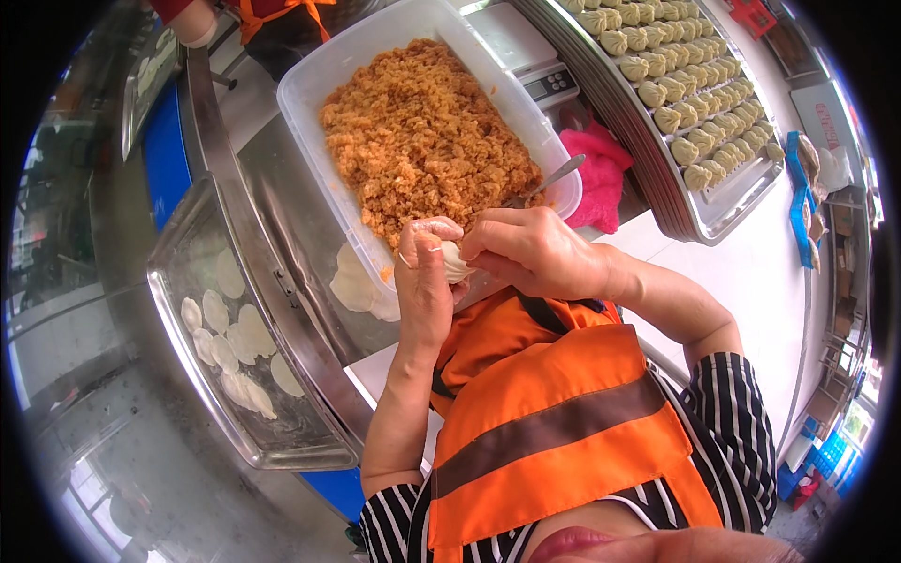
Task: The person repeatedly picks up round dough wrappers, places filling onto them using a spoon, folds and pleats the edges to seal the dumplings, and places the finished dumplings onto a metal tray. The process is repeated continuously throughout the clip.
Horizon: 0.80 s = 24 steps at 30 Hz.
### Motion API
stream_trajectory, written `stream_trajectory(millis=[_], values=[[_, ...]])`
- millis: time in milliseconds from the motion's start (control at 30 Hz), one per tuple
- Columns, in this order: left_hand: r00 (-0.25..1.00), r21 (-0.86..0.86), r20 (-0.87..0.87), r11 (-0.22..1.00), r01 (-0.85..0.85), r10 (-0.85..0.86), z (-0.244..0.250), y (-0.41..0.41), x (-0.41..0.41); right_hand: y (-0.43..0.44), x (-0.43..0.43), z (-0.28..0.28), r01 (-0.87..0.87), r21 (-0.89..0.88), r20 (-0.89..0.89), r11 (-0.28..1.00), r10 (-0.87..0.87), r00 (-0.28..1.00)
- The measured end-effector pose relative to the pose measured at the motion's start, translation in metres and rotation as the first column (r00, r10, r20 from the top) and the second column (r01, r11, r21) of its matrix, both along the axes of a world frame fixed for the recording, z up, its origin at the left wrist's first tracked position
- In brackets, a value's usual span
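A small pleated bun of white dough is held in front of my orange apron, above the near end of a plastic tub. My left hand cups the bun from the side, thumb up against it. The fingertips of my right hand pinch the pleated dough edge. Crumbly orange-brown filling fills much of the tub. A metal spoon leans in its near right corner, its lower end in the filling. Flat dough wrappers lie beside the tub, close to my left hand.
At left, a metal tray carries several loose wrappers. Rows of pleated buns stand on stacked metal trays at right. Between tub and trays are a digital scale and a pink cloth. Another person's arm shows at top left.
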<state>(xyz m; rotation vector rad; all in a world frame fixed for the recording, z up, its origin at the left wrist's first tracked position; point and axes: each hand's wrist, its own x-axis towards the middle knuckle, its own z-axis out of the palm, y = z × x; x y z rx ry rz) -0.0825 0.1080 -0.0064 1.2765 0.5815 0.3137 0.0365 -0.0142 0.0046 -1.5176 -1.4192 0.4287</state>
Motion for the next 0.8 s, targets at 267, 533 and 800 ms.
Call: stream_trajectory(millis=[267, 533, 800], values=[[0.986, 0.002, -0.022, 0.986, 0.165, -0.165, -0.002, 0.008, -0.003, -0.003, 0.005, 0.017, -0.123, -0.026, -0.015, 0.992, 0.123, 0.992], [0.984, 0.086, -0.035, 0.98, 0.179, -0.177, 0.005, 0.007, 0.0, -0.009, 0.004, 0.007, -0.025, 0.029, -0.004, 0.999, 0.025, 1.0], [0.986, -0.139, -0.013, 0.977, 0.16, -0.164, 0.015, 0.002, 0.008, -0.007, 0.007, 0.013, -0.054, 0.034, 0.042, 0.998, 0.052, 0.998]])
